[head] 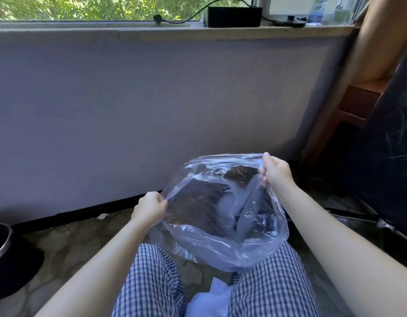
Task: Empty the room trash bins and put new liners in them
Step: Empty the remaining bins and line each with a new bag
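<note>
A clear plastic liner bag (221, 243) is spread open in the air above my knees. My left hand (150, 208) pinches the bag's rim on its left side. Gripping the rim at the upper right is my right hand (275, 171). The bag's mouth faces up and away from me, and dark floor shows through the plastic. A black round bin (8, 259) with a metal rim stands on the floor at the far left, partly cut off by the frame edge.
A lilac wall (152, 110) runs close ahead under a window sill holding a black box (234, 16) and cables. Wooden furniture (349, 110) and a dark panel (394, 156) crowd the right. White cloth (209, 300) lies between my knees.
</note>
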`<action>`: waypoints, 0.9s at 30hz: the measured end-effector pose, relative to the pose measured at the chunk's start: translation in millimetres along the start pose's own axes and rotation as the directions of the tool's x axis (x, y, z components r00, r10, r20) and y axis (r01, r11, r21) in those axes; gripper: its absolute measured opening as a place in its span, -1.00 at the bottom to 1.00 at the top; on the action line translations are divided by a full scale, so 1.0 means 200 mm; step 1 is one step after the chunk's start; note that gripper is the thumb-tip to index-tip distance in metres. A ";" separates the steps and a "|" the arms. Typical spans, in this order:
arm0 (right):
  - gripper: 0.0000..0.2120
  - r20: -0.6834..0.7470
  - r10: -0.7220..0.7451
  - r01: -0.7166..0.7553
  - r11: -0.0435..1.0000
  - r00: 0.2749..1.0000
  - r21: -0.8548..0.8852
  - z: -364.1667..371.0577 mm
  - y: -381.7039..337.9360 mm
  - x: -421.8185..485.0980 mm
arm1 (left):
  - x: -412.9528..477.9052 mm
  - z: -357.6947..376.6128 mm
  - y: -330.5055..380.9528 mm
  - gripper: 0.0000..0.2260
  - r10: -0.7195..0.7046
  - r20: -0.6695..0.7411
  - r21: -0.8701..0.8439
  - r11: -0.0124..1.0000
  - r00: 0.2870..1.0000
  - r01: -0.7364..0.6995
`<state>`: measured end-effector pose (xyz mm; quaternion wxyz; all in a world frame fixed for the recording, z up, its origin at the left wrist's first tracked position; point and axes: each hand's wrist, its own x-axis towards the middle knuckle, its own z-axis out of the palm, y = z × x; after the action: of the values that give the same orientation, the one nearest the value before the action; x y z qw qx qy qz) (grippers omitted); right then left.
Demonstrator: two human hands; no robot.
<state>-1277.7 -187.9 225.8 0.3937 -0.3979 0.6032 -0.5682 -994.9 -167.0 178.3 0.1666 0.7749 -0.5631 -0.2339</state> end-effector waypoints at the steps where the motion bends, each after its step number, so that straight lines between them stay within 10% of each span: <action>1: -0.57 -0.046 -0.018 0.018 1.000 0.999 0.012 -0.01 0.01 0.02 | 0.04 0.01 -0.01 -0.82 -0.058 0.003 -0.112 0.992 0.998 0.058; 6: -0.58 -0.276 -0.088 0.098 0.995 0.957 0.024 -0.05 0.09 0.21 | 0.16 0.01 0.17 -0.80 -0.131 0.071 -0.535 0.831 0.989 0.149; 17: -0.57 -0.441 -0.190 0.195 0.980 0.877 -0.034 -0.08 0.00 0.67 | 0.51 -0.15 0.78 -0.86 0.170 0.103 -0.792 0.610 0.980 -0.023; 27: -0.61 -0.457 -0.002 -0.003 1.000 0.889 -0.009 -0.06 0.43 1.04 | 0.87 0.32 0.86 -0.79 0.072 0.188 -0.893 0.428 0.979 0.140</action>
<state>-1369.2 -373.9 135.1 0.2391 -0.2548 0.6817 -0.6428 -1121.7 -386.2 183.7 0.4932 0.5495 -0.3482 -0.5775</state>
